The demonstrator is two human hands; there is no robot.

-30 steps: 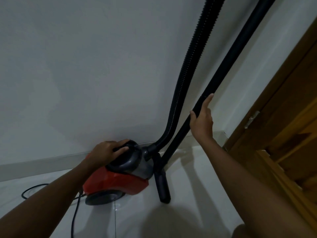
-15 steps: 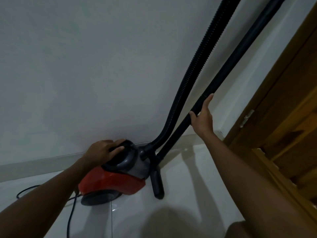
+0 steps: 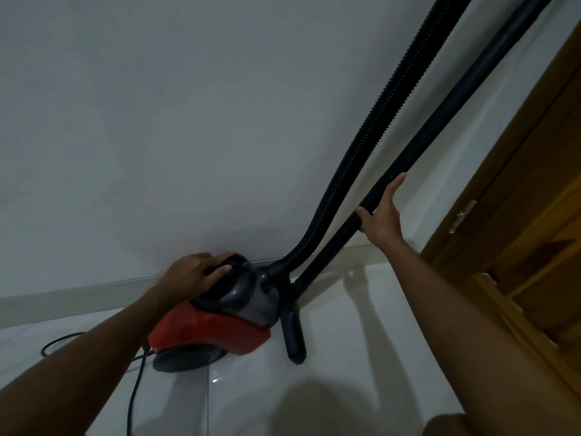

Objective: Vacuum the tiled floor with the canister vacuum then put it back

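A red and grey canister vacuum (image 3: 217, 328) stands on the white tiled floor (image 3: 330, 388) close to the wall's skirting. My left hand (image 3: 195, 273) grips its dark carry handle on top. A ribbed black hose (image 3: 371, 133) rises from the canister's front and leaves the frame at the top. Beside it a smooth black wand (image 3: 446, 108) leans up to the right, with its floor nozzle (image 3: 294, 336) on the tiles next to the canister. My right hand (image 3: 382, 215) holds the wand at about its lower third.
A plain white wall (image 3: 188, 121) fills the background. A wooden door frame with a metal hinge (image 3: 462, 215) and wooden furniture (image 3: 534, 294) stand at the right. The black power cord (image 3: 135, 382) trails over the tiles at the lower left.
Both hands keep their holds. The canister and nozzle sit slightly further right and nearer the wall in view than a second ago.
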